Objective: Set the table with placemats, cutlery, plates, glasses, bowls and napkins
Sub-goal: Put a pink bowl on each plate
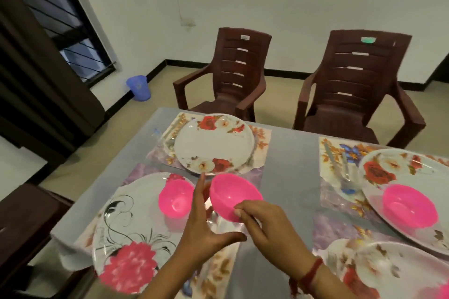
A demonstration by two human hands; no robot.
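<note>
White walls, a dark curtain (36, 68) at L and a blue bin (138, 87) on the floor under the window make up the room. Two brown plastic chairs, L chair (233, 80) and R chair (352, 85), stand just past the far edge of the table (291, 165), which has a grey cloth w/ floral placemats.

The far-L placemat (262, 138) carries a rose-print far-L plate (213, 143). The near-L placemat (143, 172) carries a near-L plate (126, 238) w/ a big pink flower, and a pink near-L bowl (176, 199) sits upright on that plate's far R part. The far-R placemat (332, 153) has blurred cutlery (345, 172) beside the far-R plate (398, 177), w/ a pink far-R bowl (410, 206) upright on it. The near-R plate (364, 269) is too blurred for detail.

The person's R hand (264, 226), red thread (313, 272) at the wrist, pinches the near rim of a third pink bowl, the held bowl (233, 193), btwn thumb and fingers. This bowl is up off the table and tilted, mouth facing up and away. It hangs just R of the near-L bowl and below the far-L plate in frame.

The L hand (204, 226) is released: fingers straight and pointing away, thumb spread out to the R under the held bowl, gripping nothing. It's right beside the held bowl's L side; can't tell if they touch.
</note>
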